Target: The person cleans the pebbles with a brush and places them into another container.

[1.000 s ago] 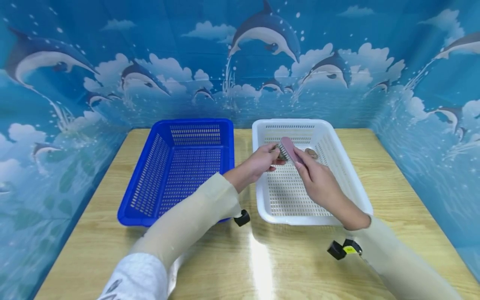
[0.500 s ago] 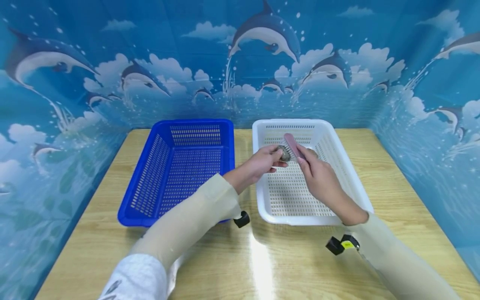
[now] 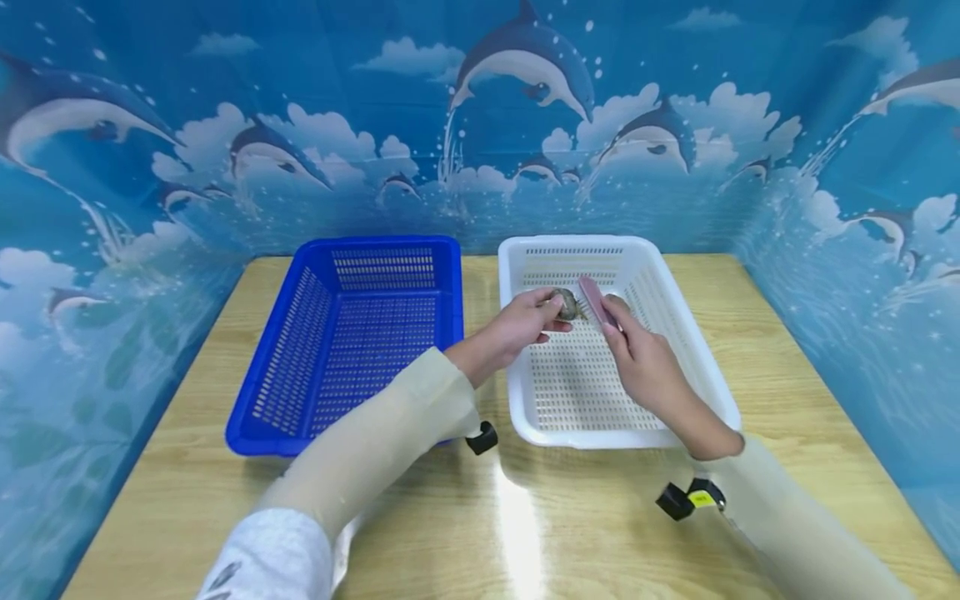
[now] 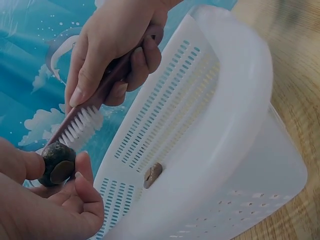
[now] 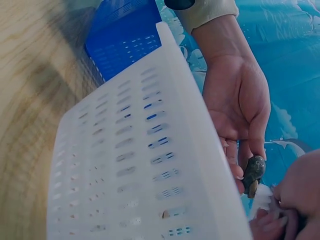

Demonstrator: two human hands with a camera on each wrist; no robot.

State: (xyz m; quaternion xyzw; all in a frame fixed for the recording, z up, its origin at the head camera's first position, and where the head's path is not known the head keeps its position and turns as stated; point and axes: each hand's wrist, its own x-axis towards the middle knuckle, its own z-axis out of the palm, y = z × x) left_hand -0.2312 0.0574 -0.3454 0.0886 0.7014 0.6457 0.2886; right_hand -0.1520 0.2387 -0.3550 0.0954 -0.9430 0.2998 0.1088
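Over the white basket (image 3: 551,438), my left hand (image 3: 522,323) pinches a dark, rounded sea snail (image 4: 58,164) between thumb and fingers. A paler oval disc shows on the snail's side in the left wrist view. My right hand (image 3: 651,371) grips a scrub brush (image 3: 592,297) with a dusky pink handle; its white bristles (image 4: 82,127) face the snail. Whether the bristles touch the shell I cannot tell. A second, brown snail (image 4: 153,175) lies inside the white basket, mostly hidden behind my right hand in the head view.
To the left of the white basket stands a blue basket (image 3: 454,292) of similar size, with slotted walls. Both rest on a wooden table (image 3: 600,517). A dolphin-printed curtain (image 3: 360,142) encloses the back and sides.
The brush has gone back and forth a little beside the snail, now slightly farther right of it. My left hand has kept its grip and hardly moved. The head view has shifted slightly.
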